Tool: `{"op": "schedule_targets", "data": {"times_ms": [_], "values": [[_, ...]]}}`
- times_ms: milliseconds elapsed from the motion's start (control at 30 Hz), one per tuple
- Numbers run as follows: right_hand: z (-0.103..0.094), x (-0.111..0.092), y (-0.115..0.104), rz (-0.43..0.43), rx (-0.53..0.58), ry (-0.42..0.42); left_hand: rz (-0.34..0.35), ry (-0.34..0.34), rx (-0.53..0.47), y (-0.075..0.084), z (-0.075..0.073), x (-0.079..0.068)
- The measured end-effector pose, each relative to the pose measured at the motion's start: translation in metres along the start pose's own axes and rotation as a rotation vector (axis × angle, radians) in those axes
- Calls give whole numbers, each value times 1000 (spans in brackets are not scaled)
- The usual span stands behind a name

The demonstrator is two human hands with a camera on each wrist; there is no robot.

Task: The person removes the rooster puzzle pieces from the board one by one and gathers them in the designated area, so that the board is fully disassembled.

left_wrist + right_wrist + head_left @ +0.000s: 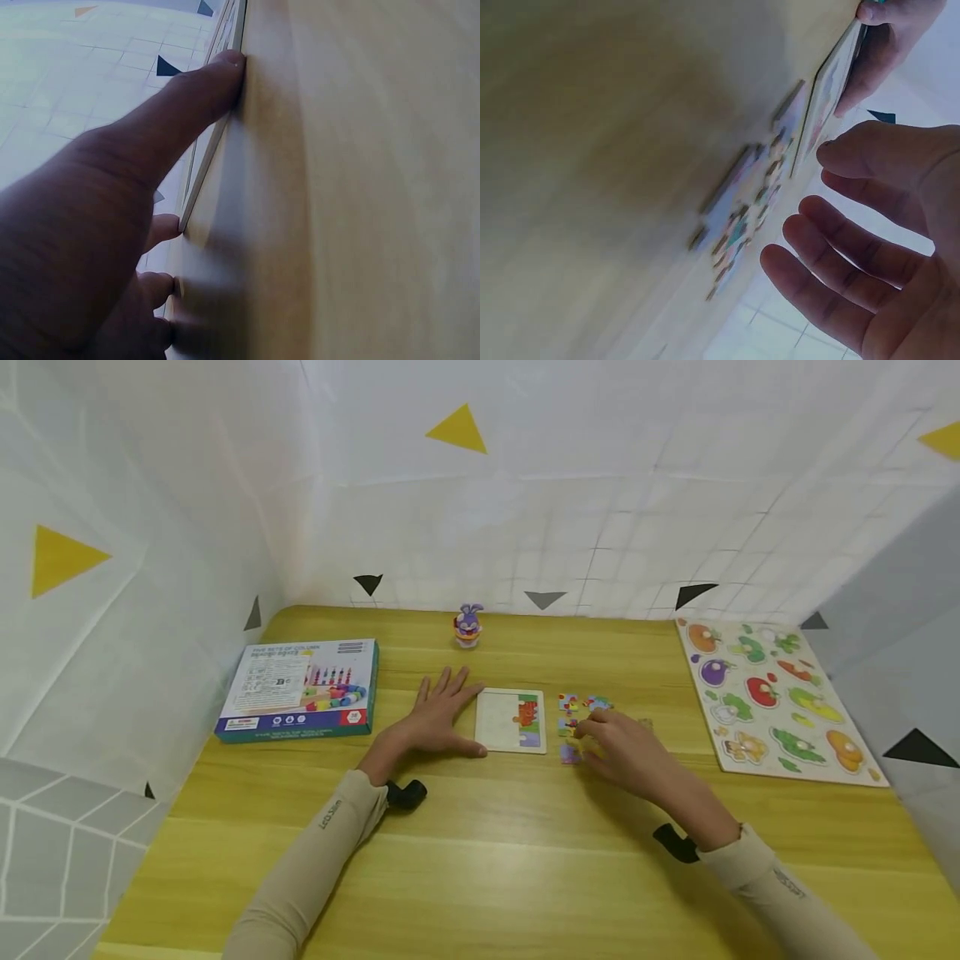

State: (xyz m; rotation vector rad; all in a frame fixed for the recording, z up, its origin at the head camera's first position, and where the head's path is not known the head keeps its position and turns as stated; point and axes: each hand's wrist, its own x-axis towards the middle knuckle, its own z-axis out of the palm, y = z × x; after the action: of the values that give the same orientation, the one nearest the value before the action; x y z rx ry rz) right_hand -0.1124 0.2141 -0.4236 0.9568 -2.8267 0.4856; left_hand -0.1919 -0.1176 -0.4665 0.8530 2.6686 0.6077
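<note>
A small square jigsaw board (pixel 497 720) lies flat mid-table. A strip of joined pieces with a red-orange figure (pixel 528 714) fills its right side; the rest is bare. My left hand (pixel 437 720) is spread at the board's left side, its thumb (pixel 221 71) and index finger touching the edge. To the right lie several loose jigsaw pieces (pixel 567 702), some partly covered by my right hand (pixel 626 752). In the right wrist view, that hand's fingers (pixel 832 240) are loosely bent above the pieces (pixel 736 229), with nothing visible between them and the thumb.
A bead-toy box (pixel 300 689) lies at the left. Behind the board stands a small purple rabbit figure (pixel 468 627). A vegetable puzzle board (pixel 780 697) lies at the right. Pale sheeting (pixel 525 527) with triangles borders the back and sides of the wooden table (pixel 480 860).
</note>
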Motion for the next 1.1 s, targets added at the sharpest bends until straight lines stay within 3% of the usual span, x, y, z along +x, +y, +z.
{"op": "schedule_targets", "data": {"times_ms": [433, 1100], "values": [[-3, 38, -9, 16, 62, -45, -8, -11, -10, -1, 1, 0], [6, 69, -15, 28, 55, -104, 7, 5, -1, -2, -1, 0]]}}
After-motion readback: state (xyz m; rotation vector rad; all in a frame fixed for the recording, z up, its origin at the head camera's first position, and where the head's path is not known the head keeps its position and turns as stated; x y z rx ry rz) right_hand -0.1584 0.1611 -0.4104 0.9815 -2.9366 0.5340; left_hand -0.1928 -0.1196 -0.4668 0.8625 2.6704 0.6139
